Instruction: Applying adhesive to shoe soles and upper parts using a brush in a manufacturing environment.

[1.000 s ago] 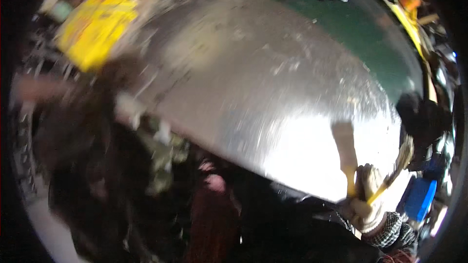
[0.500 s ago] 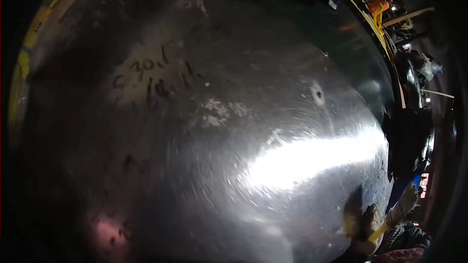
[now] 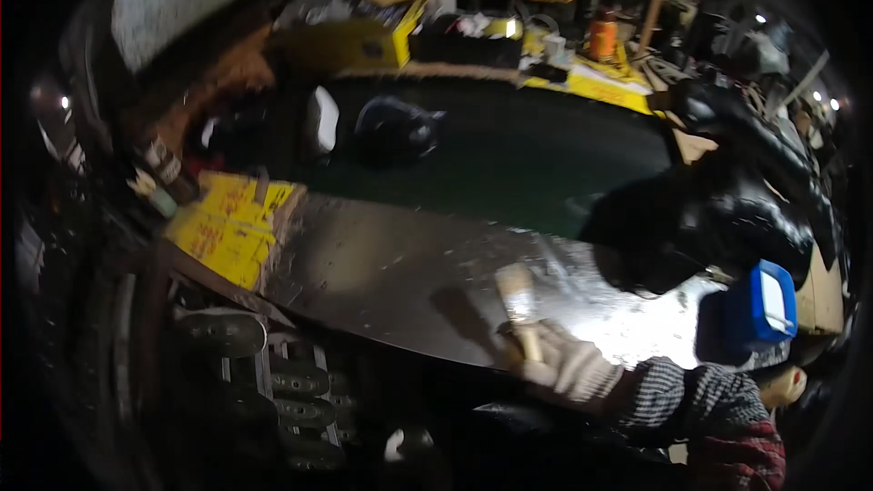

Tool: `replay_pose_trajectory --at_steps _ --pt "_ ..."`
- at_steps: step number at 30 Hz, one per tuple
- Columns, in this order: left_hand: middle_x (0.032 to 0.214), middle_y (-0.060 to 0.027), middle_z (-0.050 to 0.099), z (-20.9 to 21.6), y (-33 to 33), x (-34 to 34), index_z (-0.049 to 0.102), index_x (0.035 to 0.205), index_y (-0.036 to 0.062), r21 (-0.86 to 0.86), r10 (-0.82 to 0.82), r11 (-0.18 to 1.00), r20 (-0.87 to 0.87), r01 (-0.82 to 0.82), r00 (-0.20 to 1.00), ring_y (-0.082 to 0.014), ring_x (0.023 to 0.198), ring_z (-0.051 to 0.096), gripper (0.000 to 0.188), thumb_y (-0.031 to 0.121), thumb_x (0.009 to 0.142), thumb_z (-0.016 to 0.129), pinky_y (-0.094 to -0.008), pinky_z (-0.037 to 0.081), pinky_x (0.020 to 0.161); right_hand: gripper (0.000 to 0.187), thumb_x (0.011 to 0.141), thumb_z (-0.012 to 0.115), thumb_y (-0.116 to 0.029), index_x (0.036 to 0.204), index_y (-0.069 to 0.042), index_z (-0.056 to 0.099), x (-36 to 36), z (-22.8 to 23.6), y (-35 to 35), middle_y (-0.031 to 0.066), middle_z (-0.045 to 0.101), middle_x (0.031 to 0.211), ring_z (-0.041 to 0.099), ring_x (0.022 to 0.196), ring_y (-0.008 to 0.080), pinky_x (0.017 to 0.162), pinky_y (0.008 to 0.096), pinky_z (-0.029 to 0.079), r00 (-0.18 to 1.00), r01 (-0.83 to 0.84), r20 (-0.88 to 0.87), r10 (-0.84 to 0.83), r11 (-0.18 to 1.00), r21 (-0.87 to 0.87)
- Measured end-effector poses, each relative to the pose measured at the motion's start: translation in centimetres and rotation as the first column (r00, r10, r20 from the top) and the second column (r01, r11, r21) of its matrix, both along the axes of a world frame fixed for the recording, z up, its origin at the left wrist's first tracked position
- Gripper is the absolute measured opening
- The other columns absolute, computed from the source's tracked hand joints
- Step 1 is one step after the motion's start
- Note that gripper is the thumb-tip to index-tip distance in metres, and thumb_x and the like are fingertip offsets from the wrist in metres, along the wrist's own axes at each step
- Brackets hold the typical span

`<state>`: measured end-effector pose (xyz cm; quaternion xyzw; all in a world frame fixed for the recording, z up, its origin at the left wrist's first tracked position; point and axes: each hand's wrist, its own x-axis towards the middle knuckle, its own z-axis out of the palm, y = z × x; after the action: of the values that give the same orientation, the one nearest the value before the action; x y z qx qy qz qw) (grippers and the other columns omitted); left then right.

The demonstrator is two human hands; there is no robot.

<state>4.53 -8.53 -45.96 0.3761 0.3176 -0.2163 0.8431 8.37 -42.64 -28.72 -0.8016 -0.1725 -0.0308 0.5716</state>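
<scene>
The gloved right hand (image 3: 575, 365) grips a brush (image 3: 516, 295) by its handle, over the sheet's (image 3: 364, 250) near edge. The brush's long axis runs away from the person, bristles beyond the fingers and slightly left. The tub (image 3: 757, 318) stands to this hand's right. The left hand is out of view, its state untold.

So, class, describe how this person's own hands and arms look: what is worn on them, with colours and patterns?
The right hand wears a cream, knit-looking glove. Above it comes a black-and-white checked sleeve, gathered at the wrist, then dark red plaid cloth further up the arm. The left hand cannot be made out.
</scene>
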Motion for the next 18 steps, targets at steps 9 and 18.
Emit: replay_pose_trajectory --at_steps 9,18 --pt "0.128 -0.0212 0.056 21.0 -10.1 -8.7 0.037 0.141 -0.0066 -0.097 -0.192 0.969 0.293 0.229 0.936 -0.0377 0.115 0.056 0.08 0.045 0.086 0.062 -0.0507 0.043 0.101 0.026 0.085 0.071 -0.01 0.109 -0.005 0.063 -11.8 17.6 -11.8 0.0148 0.063 0.091 0.064 0.08 0.0334 0.067 0.0421 0.052 0.867 0.424 0.358 -0.347 0.891 -0.163" --pt "0.136 -0.0233 0.048 24.2 -21.3 -6.0 0.028 0.145 -0.0079 -0.263 -0.45 0.722 0.522 0.639 0.724 -0.0411 0.124 0.047 0.088 0.051 0.086 0.058 -0.0552 0.033 0.11 0.021 0.089 0.072 -0.024 0.093 -0.003 0.071 -24.5 19.3 -32.8 0.0099 0.071 0.079 0.066 0.069 0.0146 0.066 0.0261 0.052 0.343 0.927 0.35 -0.872 0.373 0.021"
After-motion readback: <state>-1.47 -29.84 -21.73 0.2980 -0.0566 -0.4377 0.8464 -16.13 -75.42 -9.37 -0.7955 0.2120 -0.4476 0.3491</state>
